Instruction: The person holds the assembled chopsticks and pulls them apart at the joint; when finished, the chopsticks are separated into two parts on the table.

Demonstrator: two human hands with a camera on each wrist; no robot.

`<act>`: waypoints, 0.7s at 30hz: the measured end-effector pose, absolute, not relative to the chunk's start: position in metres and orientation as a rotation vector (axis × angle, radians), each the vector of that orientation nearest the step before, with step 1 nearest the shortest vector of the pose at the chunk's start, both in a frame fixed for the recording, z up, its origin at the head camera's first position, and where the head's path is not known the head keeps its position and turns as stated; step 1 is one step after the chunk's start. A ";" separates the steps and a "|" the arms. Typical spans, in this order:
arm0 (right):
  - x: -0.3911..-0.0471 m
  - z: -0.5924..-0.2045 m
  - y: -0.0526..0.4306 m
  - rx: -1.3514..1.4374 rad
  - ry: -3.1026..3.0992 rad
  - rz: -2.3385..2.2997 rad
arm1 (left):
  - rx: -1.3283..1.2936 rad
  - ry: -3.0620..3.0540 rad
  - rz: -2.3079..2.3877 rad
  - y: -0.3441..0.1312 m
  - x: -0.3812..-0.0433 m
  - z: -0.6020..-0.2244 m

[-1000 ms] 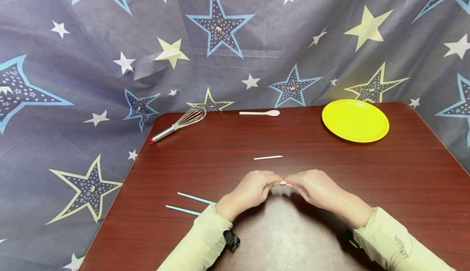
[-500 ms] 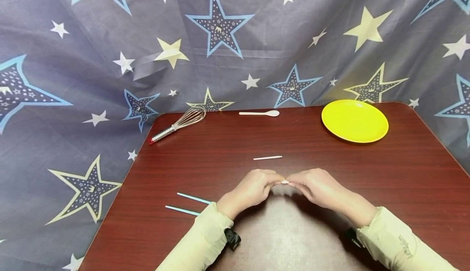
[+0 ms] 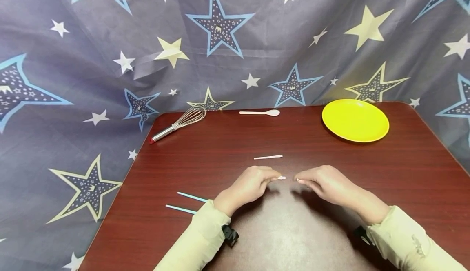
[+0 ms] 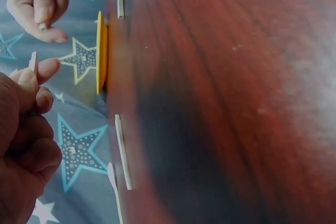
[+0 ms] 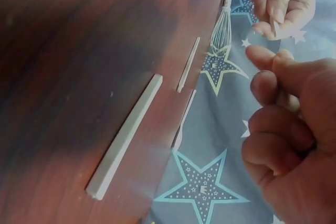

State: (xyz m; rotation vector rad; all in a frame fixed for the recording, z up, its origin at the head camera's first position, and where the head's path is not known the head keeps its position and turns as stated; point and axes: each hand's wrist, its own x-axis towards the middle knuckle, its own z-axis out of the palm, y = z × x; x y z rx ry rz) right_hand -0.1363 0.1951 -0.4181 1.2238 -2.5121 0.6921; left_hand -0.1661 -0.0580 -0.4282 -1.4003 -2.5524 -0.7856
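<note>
Over the middle of the table, my left hand (image 3: 247,187) pinches a small white piece (image 3: 282,178) between thumb and forefinger; its tip sticks out toward the right. Facing it, a short gap away, my right hand (image 3: 328,187) pinches another small white bit (image 4: 43,26), mostly hidden by the fingertips. Just beyond the hands, a thin white stick (image 3: 268,157) lies on the table. A second white stick (image 5: 126,137) lies on the table close to the right wrist camera; I cannot make it out in the head view.
Two blue sticks (image 3: 181,209) lie left, partly behind my left forearm. A whisk (image 3: 180,123) rests at the back left, a white spoon (image 3: 260,112) along the far edge, and a yellow plate (image 3: 355,121) at the back right. A star-patterned cloth (image 3: 235,75) hangs behind the table (image 3: 220,144).
My hands touched at the fingertips around a small white piece; now they are apart, the right hand having moved right. Each holds a white bit. Objects on the table have stayed put.
</note>
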 end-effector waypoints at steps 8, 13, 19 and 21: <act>-0.138 -0.417 0.204 1.029 -2.678 0.638 | -1.363 -2.701 -0.540 -0.055 -0.174 -0.422; -0.137 -0.416 0.212 0.928 -2.757 0.626 | -1.339 -2.765 -0.526 -0.056 -0.184 -0.420; -0.134 -0.416 0.219 0.839 -2.896 0.650 | -1.063 -2.845 -0.564 -0.052 -0.196 -0.424; -0.134 -0.418 0.220 0.810 -2.904 0.641 | -0.931 -2.856 -0.590 -0.050 -0.199 -0.426</act>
